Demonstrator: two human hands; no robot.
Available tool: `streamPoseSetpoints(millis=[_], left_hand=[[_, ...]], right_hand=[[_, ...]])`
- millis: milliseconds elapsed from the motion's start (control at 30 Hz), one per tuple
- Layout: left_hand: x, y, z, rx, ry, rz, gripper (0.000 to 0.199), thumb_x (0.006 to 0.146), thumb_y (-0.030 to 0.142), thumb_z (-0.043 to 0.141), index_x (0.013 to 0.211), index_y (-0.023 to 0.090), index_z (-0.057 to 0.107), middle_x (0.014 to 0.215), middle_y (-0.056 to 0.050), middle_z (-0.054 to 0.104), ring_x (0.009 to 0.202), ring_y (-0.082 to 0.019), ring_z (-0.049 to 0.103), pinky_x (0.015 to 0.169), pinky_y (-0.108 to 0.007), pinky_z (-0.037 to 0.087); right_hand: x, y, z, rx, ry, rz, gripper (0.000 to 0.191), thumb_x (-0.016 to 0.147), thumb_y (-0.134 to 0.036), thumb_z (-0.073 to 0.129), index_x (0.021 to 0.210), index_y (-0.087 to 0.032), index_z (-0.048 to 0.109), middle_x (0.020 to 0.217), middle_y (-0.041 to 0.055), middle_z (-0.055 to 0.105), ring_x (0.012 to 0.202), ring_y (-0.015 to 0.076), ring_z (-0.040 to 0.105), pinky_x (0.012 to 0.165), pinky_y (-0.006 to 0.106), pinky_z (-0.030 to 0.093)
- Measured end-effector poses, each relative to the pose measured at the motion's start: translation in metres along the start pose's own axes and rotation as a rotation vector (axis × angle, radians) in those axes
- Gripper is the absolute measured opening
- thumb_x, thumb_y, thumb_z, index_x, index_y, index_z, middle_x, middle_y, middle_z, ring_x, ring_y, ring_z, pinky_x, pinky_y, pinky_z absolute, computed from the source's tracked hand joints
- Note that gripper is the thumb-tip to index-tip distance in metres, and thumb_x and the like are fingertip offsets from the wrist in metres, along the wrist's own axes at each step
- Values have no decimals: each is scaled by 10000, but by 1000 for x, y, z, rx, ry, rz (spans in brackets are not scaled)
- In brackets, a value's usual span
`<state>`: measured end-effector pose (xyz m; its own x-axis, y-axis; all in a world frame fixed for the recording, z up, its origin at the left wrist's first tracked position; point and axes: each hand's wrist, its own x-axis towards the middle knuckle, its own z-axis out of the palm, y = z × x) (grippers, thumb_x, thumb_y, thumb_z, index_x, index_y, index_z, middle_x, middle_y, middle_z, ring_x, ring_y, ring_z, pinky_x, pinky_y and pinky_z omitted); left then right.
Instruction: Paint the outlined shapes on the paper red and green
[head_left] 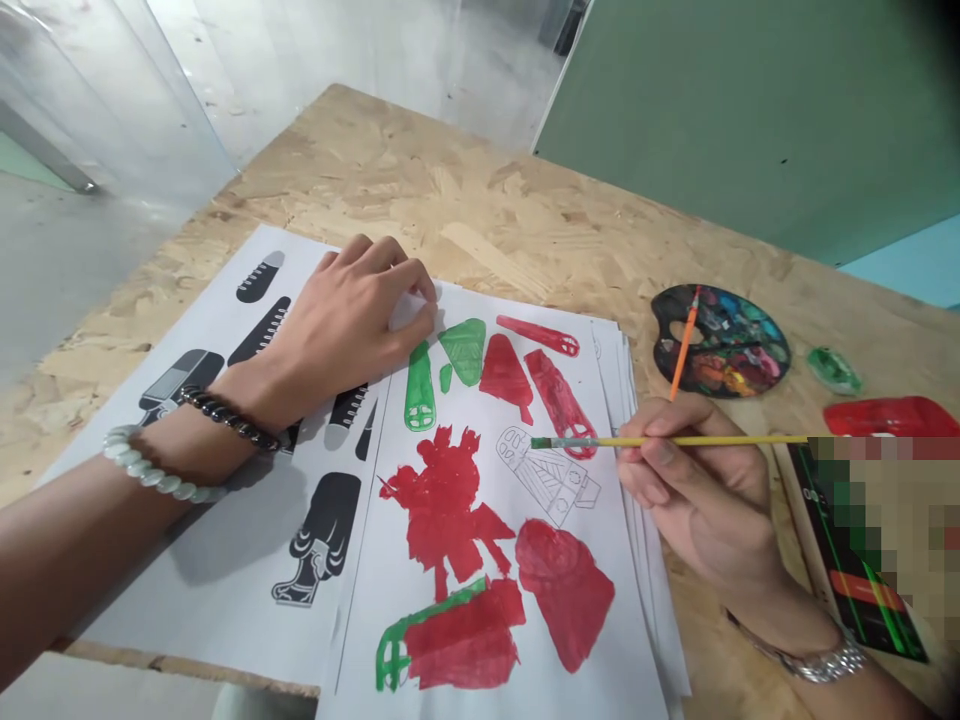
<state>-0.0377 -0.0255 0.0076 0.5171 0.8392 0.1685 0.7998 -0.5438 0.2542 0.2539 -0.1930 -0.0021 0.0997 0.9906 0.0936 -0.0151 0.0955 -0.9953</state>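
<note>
My right hand (697, 490) pinches a thin yellow paintbrush (720, 440), its green-wetted tip over an uncoloured line drawing (551, 480) on the sheet. Whether the bristles touch the paper I cannot tell. This white drawing sheet (465, 460) carries several shapes painted solid red, others in green, and one in both colours. My left hand (352, 315) rests palm down across the sheet's upper left and the neighbouring printed sheet (217, 600), fingers bent and apart, with nothing visible in it. Black shoe-like figures and other dark shapes cover that printed sheet.
Beyond the papers lies a dark paint palette (720, 360) with an orange brush (684, 345) across it. Right of it are a small green-smeared dish (835, 370), a red object (892, 414) and a dark-screened device (862, 570), partly pixelated. A green panel (750, 120) borders the wooden table (450, 190).
</note>
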Motion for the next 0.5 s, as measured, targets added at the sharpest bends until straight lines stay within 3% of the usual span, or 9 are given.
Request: streamPoseSetpoints(millis=[233,367,500], left_hand=[[1,2,-2,13,-18,-16,351,989,427,448,1178,329,727,1226,-73,662,1225,-330,592,1168,-539,510],[1,4,-4,13,-31,-33,318,986,409,470,1177,355,719,1219,-58,664,1256,-324,589,1207,-528,507],[1,2,-3,0,-24,-33,330,986,426,466,1181,348,720,1228,-62,659,1274,-308,589,1221,-510,497]], right_hand=[[-2,-2,1,18,52,27,77,913,-367,898,956,-335,842,802,24,736,451,86,448,378,310,324],[-4,-2,2,27,40,39,61,941,-389,868,968,-340,843,710,-3,750,415,93,443,368,290,300],[-1,-7,3,39,42,-22,82,954,-396,849,942,-317,831,768,0,758,433,94,499,376,290,349]])
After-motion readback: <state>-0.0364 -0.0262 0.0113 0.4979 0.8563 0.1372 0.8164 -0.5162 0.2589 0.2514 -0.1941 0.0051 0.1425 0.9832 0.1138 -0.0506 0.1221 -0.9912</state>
